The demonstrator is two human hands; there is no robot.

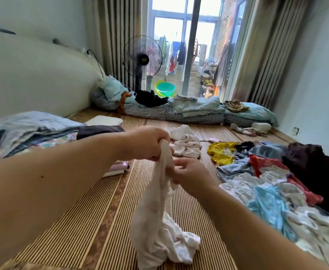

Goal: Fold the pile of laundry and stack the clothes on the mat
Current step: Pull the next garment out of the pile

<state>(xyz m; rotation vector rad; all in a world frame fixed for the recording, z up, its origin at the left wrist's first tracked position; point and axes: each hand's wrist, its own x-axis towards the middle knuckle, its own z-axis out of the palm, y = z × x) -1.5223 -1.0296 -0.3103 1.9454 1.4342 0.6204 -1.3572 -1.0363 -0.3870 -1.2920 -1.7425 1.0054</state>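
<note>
2 hands (148, 143), 1 fan (142, 59), 1 basin (165, 89), approx. 2 clothes piles (272, 184).

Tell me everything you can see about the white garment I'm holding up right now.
The white garment looks like thin, soft, slightly sheer cloth, off-white and crumpled, not yet folded. It hangs bunched and lengthwise. The left hand grips its top end in curled fingers, and the right hand pinches it just below. Its lower end pools in wrinkled folds on the striped woven mat. What kind of garment it is cannot be told.
</note>
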